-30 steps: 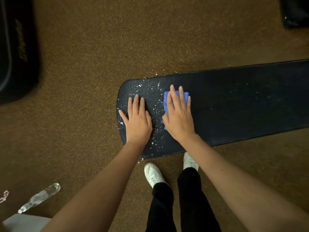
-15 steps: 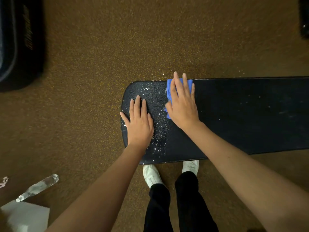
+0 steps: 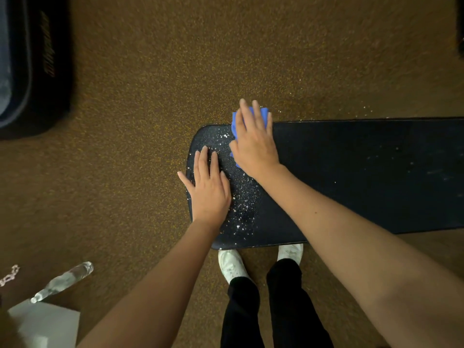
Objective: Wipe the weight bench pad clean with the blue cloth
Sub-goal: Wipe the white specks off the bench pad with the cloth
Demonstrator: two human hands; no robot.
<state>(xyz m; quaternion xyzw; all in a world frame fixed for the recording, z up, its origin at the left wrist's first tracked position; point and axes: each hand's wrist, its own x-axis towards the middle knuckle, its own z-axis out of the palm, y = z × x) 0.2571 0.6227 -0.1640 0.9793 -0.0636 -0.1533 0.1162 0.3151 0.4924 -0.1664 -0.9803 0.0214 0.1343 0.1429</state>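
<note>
Brown speckled floor (image 3: 150, 96) fills most of the view, and the long black weight bench pad (image 3: 364, 177) lies across it, its rounded end near the middle of the frame. Well off from that end, at the far left corner, sits a large dark piece of equipment (image 3: 32, 66) with lettering too blurred to read. Nearer the person and left of the pad, a pale flat sheet (image 3: 45, 325) lies by a clear plastic bottle (image 3: 62, 281) on its side. Two white shoes (image 3: 231, 264) and black trouser legs (image 3: 283, 310) stand tight against the pad's near edge.

White droplets or specks (image 3: 244, 197) dot the pad's rounded end. The left hand (image 3: 209, 187) lies flat there, fingers straight and together, gripping nothing. The right hand (image 3: 253, 141) presses palm-down on the blue cloth (image 3: 263, 116) at the pad's far edge; the cloth shows past the extended fingertips, overhanging that edge, and beside the thumb.
</note>
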